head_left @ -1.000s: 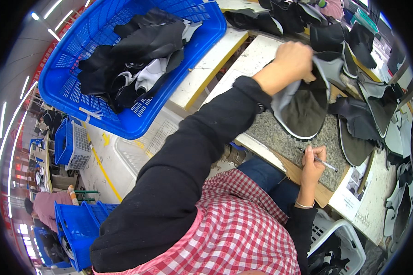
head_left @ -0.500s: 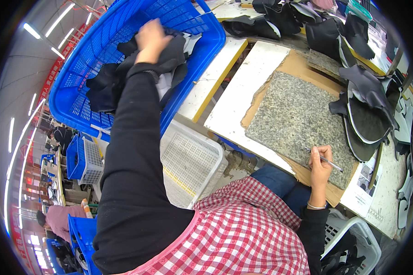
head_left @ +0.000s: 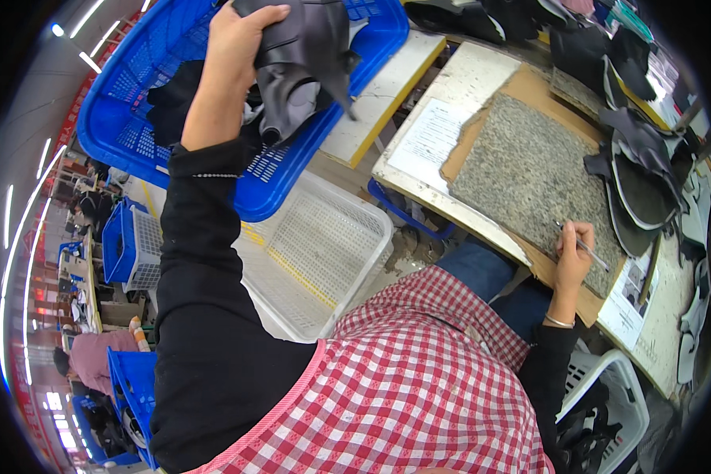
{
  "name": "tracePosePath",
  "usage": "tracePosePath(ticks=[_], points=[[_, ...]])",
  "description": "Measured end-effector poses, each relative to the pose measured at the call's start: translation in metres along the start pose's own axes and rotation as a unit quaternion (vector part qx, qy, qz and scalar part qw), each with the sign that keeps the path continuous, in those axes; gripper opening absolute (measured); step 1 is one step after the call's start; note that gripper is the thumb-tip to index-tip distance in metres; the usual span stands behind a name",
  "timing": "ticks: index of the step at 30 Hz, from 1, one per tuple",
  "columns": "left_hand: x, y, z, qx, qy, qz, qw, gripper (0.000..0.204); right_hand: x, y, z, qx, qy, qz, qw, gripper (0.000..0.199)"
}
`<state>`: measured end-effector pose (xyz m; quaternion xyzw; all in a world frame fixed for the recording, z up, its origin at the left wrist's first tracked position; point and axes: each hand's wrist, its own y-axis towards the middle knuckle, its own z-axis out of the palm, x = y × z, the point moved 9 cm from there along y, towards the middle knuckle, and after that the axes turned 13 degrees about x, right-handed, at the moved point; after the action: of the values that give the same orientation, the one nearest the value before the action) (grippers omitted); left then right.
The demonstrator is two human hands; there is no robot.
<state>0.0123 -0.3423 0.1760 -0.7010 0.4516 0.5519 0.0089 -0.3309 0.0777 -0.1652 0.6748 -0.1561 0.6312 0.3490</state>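
now the left hand has lifted a black piece and grips it over the blue basket, so one is picked out while the right hand holds a pen above the slab.

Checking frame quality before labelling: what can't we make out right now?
All in the head view:
- Top of the held black piece: cut off by the upper edge.
- Most fingers of the left hand: behind that piece or past the edge.
- Count of dark pieces in the blue basket: hidden by the held piece and hand.
- Tip of the pen in the right hand: too small.
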Motion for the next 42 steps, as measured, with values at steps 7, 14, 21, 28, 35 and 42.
tracePosePath(ticks=[7,14,21,28,35,42], points=[[0.076,-0.028,0.289,0.344,-0.309,-0.05,0.885,0.043,0.0,0.007,-0.011,-0.04,0.077,-0.028,0.996,0.019],[0.113,-0.098,0.359,0.453,0.253,0.147,0.842,0.063,0.001,0.008,-0.011,-0.047,0.118,-0.031,0.991,0.025],[0.079,-0.107,0.438,0.308,0.213,0.197,0.906,0.059,0.006,0.009,-0.003,-0.012,0.117,0.018,0.993,0.018],[0.103,-0.09,0.448,0.301,0.179,0.154,0.924,0.031,0.018,0.033,0.008,-0.013,-0.124,0.01,0.992,0.021],[0.118,-0.087,0.448,0.326,0.084,0.084,0.938,0.042,0.01,0.039,0.008,-0.018,-0.202,0.011,0.979,0.026],[0.118,-0.087,0.448,0.342,0.077,0.075,0.933,0.041,0.006,0.039,0.01,-0.006,-0.25,0.019,0.968,0.027]])
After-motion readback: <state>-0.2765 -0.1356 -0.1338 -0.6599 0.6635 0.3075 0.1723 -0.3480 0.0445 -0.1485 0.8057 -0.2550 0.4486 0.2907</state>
